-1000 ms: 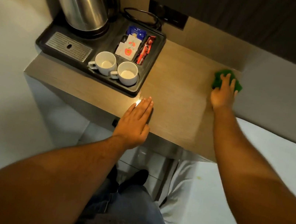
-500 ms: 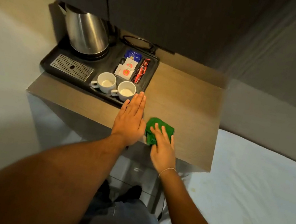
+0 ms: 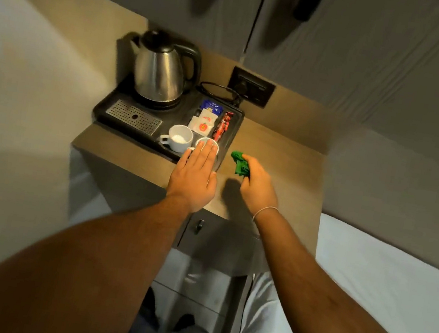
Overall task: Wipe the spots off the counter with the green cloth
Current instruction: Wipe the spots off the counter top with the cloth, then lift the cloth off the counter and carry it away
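Note:
The wooden counter [image 3: 278, 170] runs across the middle of the head view. My right hand [image 3: 259, 185] is closed on the bunched green cloth [image 3: 239, 163], which sticks out of my fist above the counter's middle, lifted off the surface. My left hand [image 3: 197, 174] is flat with fingers together, palm down near the counter's front edge, its fingertips over the tray's front rim and one white cup. No spots show on the wood in this light.
A black tray [image 3: 105, 115] at the counter's left holds a steel kettle [image 3: 159, 73], two white cups [image 3: 179, 138] and sachets [image 3: 205, 121]. A wall socket [image 3: 251, 86] with a cord is behind. Cabinet doors hang above. A white bed [image 3: 393, 294] lies to the right.
My right hand swept the cloth from the far right of the counter to the front, then gathered it into a fist and lifted it. The camera pulled back; my left hand stayed put.

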Demonstrator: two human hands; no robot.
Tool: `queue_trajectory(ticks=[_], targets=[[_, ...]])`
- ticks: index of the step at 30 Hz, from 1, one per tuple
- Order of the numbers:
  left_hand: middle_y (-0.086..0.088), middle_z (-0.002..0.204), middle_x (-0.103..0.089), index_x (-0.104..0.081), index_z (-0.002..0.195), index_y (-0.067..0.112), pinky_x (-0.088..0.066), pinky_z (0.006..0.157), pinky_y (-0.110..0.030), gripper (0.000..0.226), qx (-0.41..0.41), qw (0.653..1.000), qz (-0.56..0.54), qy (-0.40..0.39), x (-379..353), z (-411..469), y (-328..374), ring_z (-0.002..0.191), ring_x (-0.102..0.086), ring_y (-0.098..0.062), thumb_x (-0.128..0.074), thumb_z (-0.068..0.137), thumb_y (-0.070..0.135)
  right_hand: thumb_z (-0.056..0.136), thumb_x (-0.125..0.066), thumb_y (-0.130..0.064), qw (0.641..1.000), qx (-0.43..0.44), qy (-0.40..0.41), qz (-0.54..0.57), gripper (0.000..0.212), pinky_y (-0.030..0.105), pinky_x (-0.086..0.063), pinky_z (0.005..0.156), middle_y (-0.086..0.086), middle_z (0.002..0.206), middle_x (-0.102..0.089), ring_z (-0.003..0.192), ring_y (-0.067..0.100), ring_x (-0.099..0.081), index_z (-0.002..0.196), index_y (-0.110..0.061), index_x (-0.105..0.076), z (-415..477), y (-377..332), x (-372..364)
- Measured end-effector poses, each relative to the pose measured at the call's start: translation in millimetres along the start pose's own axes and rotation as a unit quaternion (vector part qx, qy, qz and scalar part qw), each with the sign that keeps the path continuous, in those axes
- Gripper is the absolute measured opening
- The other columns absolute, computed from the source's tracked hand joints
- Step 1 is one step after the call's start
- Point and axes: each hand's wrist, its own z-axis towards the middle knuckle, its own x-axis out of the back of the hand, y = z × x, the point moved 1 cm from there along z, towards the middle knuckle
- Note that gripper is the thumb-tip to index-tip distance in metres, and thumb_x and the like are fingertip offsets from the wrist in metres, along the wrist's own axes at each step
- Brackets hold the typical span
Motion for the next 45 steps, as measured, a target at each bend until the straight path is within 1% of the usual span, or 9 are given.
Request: queue_trajectory(ticks=[3,8,11,15,25,33,36,42,45], targets=[[-0.010,0.183,-0.014,-0.013,0.173,0.011,-0.012,0.138,-0.050,0.075,0.124,0.990,0.008,0.071,29,-52,-43,0.170,-0.009,-0.026,-0.035,0.104,0.032,0.097,-0.057,-0.003,0.988,0.136,-0.068,0.041,0.058,0.042,-0.050,0.113,0.005,0.150,-0.063,0.133,0.028,-0.062,0.151,-0.026,-0.052,-13,-58,-33],[-0.011,0.183,-0.015,-0.015,0.173,0.010,-0.016,0.137,-0.053,0.075,0.185,0.981,0.011,0.057,37,-120,-69,0.169,-0.013,-0.028,-0.026,0.103,0.035,0.098,-0.059,0.001,0.973,0.219,-0.048,0.060,0.058,0.035,-0.048,0.113,0.011,0.153,-0.060,0.135,0.031,-0.062,0.153,-0.017,-0.052,-30,-95,-68],[-0.011,0.183,-0.009,-0.009,0.173,0.010,-0.014,0.137,-0.052,0.071,0.297,0.951,0.041,0.071,48,-201,-108,0.170,-0.008,-0.028,-0.031,0.110,0.034,0.099,-0.060,-0.003,0.937,0.319,-0.139,0.033,0.057,0.047,-0.055,0.104,0.017,0.153,-0.058,0.130,0.039,-0.065,0.155,-0.012,-0.049,-75,-147,-114],[-0.007,0.184,0.001,-0.001,0.173,0.012,-0.008,0.138,-0.048,0.072,0.409,0.909,0.046,0.074,56,-309,-120,0.170,0.001,-0.024,-0.032,0.113,0.036,0.103,-0.051,-0.004,0.898,0.387,-0.204,0.042,0.055,0.048,-0.058,0.106,0.006,0.156,-0.058,0.133,0.032,-0.064,0.155,-0.021,-0.049,-149,-194,-165],[0.003,0.181,0.017,0.010,0.172,0.021,0.004,0.138,-0.040,0.069,0.592,0.795,-0.002,0.132,53,-600,-108,0.168,0.015,-0.014,-0.022,0.113,0.039,0.103,-0.049,-0.001,0.725,0.580,-0.371,-0.013,0.060,0.044,-0.056,0.110,0.002,0.157,-0.057,0.134,0.026,-0.063,0.159,-0.025,-0.044,-413,-282,-263],[-0.001,0.183,0.007,0.007,0.171,0.022,0.004,0.137,-0.041,0.071,0.731,0.663,-0.027,0.157,23,-808,-86,0.168,0.012,-0.017,-0.011,0.106,0.044,0.106,-0.049,-0.012,0.642,0.560,-0.519,-0.066,0.046,0.039,-0.052,0.114,0.006,0.142,-0.069,0.126,0.028,-0.068,0.149,-0.028,-0.055,-627,-292,-322],[-0.002,0.183,0.008,0.010,0.169,0.022,0.004,0.137,-0.043,0.074,0.768,0.616,-0.035,0.171,9,-857,-79,0.168,0.010,-0.017,-0.006,0.101,0.045,0.107,-0.052,-0.012,0.583,0.551,-0.587,-0.111,0.041,0.042,-0.050,0.116,0.011,0.143,-0.068,0.129,0.032,-0.066,0.146,-0.024,-0.057,-698,-301,-341],[-0.003,0.182,0.005,0.000,0.172,0.018,-0.002,0.139,-0.046,0.075,0.771,0.618,-0.033,0.151,-3,-922,-73,0.168,0.009,-0.018,-0.015,0.101,0.040,0.106,-0.055,-0.008,0.568,0.519,-0.625,-0.132,0.049,0.043,-0.043,0.123,0.012,0.154,-0.060,0.142,0.033,-0.057,0.154,-0.016,-0.054,-773,-303,-398],[-0.003,0.181,0.004,0.001,0.170,0.018,-0.003,0.139,-0.047,0.073,0.767,0.623,-0.050,0.146,-5,-935,-72,0.167,0.009,-0.019,-0.014,0.103,0.041,0.105,-0.063,-0.017,0.559,0.405,-0.706,-0.159,0.038,0.043,-0.040,0.126,0.014,0.155,-0.058,0.146,0.032,-0.052,0.141,-0.004,-0.058,-783,-295,-410]])
